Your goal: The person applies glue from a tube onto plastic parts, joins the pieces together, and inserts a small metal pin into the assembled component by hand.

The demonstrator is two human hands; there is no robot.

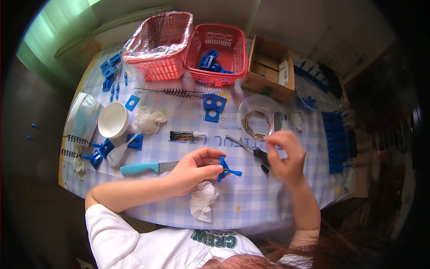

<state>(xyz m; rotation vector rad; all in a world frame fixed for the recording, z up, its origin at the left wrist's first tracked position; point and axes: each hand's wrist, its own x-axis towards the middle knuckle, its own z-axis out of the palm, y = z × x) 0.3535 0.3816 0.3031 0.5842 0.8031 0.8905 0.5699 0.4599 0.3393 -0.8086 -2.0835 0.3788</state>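
My left hand is closed on a small blue plastic part, pinched between thumb and fingers, with a knobbed blue stem pointing right. To its right my raised right hand has its fingers drawn together; whatever they may hold is too small to make out. Below that hand lies a screwdriver with a black handle. Just beyond the fingertips, several brass-coloured rods rest in a clear round dish. A knife with a turquoise handle lies partly behind my left hand, and crumpled white tissue sits near my left wrist.
Two red baskets and a cardboard box stand at the back. A white bowl, a squeeze bottle, a glue tube and flat blue plates lie across the checked tablecloth. Blue parts with springs line the right edge.
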